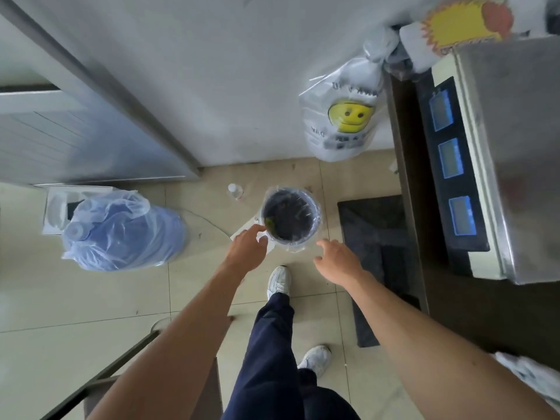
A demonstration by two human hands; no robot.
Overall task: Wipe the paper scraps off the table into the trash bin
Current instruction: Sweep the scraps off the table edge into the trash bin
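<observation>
Left hand (248, 249), right hand (337, 261) near upright, upward-opening trash bin (318, 214).

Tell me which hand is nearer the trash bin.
Left. The left hand has fingertips at the near-left rim of the trash bin; the right hand hovers just off its near-right rim, slightly apart.

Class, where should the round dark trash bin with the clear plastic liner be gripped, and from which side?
Probably the rim of the round dark plastic-lined trash bin, from above, left hand and right hand on opposite sides: it stands upright, its round mouth facing up, both edges free.
</observation>
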